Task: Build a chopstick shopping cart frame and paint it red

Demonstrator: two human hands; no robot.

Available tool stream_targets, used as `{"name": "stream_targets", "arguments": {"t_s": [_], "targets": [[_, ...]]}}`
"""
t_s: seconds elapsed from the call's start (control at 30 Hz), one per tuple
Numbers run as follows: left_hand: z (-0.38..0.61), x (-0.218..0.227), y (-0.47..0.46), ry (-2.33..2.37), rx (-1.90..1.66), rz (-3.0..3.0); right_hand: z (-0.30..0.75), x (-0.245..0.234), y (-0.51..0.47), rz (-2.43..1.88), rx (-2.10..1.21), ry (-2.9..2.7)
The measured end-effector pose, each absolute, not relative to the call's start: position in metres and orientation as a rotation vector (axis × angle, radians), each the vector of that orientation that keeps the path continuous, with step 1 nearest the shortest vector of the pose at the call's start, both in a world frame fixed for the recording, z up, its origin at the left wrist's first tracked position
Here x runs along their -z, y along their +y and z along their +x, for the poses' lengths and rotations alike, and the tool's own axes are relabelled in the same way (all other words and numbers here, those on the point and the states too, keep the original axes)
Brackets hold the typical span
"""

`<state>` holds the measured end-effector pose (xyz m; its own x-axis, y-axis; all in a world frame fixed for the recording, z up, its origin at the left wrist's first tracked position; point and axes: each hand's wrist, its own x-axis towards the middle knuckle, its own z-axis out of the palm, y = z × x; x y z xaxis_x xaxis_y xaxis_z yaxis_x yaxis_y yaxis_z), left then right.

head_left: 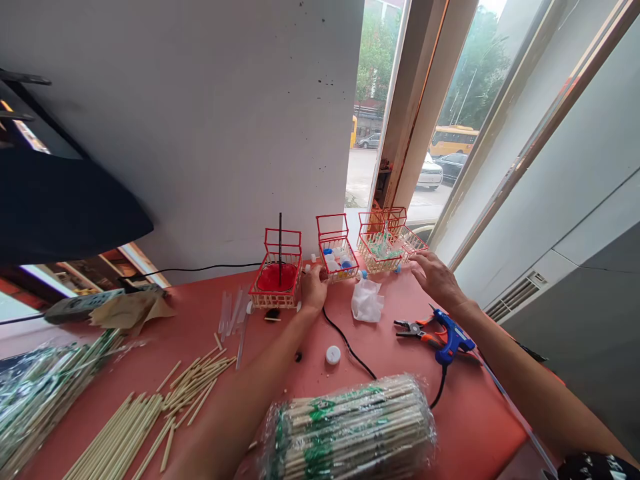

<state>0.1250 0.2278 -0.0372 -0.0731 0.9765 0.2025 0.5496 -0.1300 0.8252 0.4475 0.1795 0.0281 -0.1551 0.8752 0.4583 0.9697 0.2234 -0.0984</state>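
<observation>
Several small carts of bamboo sticks with red frames stand in a row at the back of the red table (470, 413). My left hand (313, 288) rests between the cart with a red disc and black rod (276, 279) and the cart holding bottle caps (339, 257); its fingers are curled, and whether they hold anything is hidden. Over by the right-hand carts (387, 243), my right hand (436, 275) reaches out with fingers spread and holds nothing.
A blue glue gun (450, 337) and orange pliers (417, 331) lie at the right. Nearer me are a crumpled white bag (367, 300), a white cap (333, 355), a black cable (347, 343), a wrapped stick bundle (350, 430) and loose sticks (145, 420).
</observation>
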Motion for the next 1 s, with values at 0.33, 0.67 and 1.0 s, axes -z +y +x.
{"name": "stream_targets", "arguments": {"t_s": [0.33, 0.67, 1.0], "targets": [[0.115, 0.041, 0.210, 1.743, -1.022, 1.787, 0.404, -0.019, 0.165, -1.586, 0.041, -2.229], [0.099, 0.037, 0.177, 1.624, -1.002, 1.882, 0.347, 0.012, 0.187, -1.539, -0.078, -2.318], [0.042, 0.015, 0.101, 1.407, -0.924, 1.856, 0.363, -0.013, 0.160, -1.617, -0.087, -2.362]]}}
